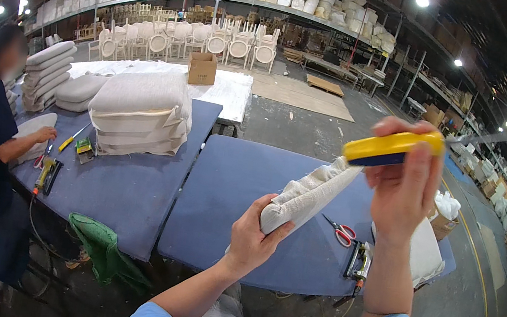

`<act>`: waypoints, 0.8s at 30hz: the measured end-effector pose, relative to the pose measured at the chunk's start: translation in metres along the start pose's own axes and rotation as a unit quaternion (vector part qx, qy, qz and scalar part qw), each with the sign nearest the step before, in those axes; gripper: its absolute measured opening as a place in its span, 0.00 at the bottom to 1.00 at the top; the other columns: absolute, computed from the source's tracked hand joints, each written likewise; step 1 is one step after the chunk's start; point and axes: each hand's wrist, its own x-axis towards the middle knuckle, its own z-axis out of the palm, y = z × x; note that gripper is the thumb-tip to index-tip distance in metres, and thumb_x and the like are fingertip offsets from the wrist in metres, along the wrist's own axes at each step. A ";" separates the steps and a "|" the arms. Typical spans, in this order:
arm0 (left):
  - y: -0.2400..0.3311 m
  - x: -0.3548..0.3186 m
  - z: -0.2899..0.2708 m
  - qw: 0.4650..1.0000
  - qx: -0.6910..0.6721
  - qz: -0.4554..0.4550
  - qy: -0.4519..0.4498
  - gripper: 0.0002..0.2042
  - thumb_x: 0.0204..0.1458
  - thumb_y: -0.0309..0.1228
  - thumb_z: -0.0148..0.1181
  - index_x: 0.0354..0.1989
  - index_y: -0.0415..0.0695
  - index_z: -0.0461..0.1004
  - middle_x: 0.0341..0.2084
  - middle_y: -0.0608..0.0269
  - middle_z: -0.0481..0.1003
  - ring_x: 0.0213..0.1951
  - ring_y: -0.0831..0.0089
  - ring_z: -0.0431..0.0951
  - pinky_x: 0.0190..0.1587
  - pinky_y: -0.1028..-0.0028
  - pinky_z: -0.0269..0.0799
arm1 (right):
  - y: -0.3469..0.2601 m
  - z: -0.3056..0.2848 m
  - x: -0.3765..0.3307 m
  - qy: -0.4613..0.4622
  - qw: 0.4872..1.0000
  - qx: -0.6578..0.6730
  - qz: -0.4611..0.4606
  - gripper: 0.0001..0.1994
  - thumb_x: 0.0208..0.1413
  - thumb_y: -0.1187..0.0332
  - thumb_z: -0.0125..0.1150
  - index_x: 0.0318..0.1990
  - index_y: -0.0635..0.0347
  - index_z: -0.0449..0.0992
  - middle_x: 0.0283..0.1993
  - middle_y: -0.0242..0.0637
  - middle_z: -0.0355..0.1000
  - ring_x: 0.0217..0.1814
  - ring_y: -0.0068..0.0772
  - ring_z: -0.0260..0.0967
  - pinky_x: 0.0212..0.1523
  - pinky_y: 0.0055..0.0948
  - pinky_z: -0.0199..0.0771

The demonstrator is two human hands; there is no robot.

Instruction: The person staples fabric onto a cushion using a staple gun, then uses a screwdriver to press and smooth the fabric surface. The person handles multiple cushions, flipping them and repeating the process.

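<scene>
Left hand [249, 237] fingers curled around near end of cream cushion [307, 196] held up over blue table [231, 175], right hand [402, 181] fingers clamped on yellow tool [389, 148] touching cushion's far end; scissors [341, 231] and stapler [358, 261] lying right.

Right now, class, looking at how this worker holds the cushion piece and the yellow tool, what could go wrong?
1. The yellow tool in the right hand meets the padded fabric piece close to the left hand, so a slip might catch the fingers.
2. The piece is held in the air, not on the blue table; it may twist.
3. Red-handled scissors lie open beneath, a hazard if something drops.
</scene>
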 end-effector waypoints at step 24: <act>0.002 0.005 -0.007 1.000 0.000 -0.001 0.005 0.25 0.57 0.36 0.80 0.60 0.42 0.77 0.44 0.56 0.86 0.45 0.68 0.88 0.49 0.67 0.83 | 0.032 0.017 -0.011 -0.202 0.954 -0.091 0.205 0.10 0.79 0.68 0.50 0.61 0.55 0.62 0.48 0.39 0.77 0.51 0.31 0.77 0.54 0.31 0.78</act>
